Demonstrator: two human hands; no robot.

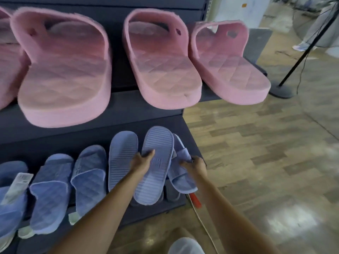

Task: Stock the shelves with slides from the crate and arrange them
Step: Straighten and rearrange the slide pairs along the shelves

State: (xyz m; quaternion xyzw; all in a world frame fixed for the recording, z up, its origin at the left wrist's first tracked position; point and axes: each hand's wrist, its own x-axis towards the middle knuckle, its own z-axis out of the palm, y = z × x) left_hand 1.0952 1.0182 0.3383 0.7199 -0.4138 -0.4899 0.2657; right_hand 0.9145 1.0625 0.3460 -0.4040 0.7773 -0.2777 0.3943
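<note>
At 6 o'clock in the view, over the right end of the lower shelf [102, 136]: a pale blue slide [157, 173], ribbed sole up, toe toward 12. Gripped at its left edge by the left hand [142, 162], fingers [149, 154] curled onto the sole. Touching it at 3 o'clock, a second blue slide [181, 178], strap side up and tilted, held by the right hand [195, 165] with fingers curled round the strap. At 9 o'clock of the held pair, on the shelf, a third slide [122, 158], sole up. Farther toward 9, a row of quilted blue slides [88, 173], straps up. At 12 o'clock, on the upper shelf [119, 105], large pink slides [161, 70], near ends over its front edge. At 3 o'clock, wood-pattern floor [266, 153]. At 2 o'clock, a black stand [282, 88] on it.
</note>
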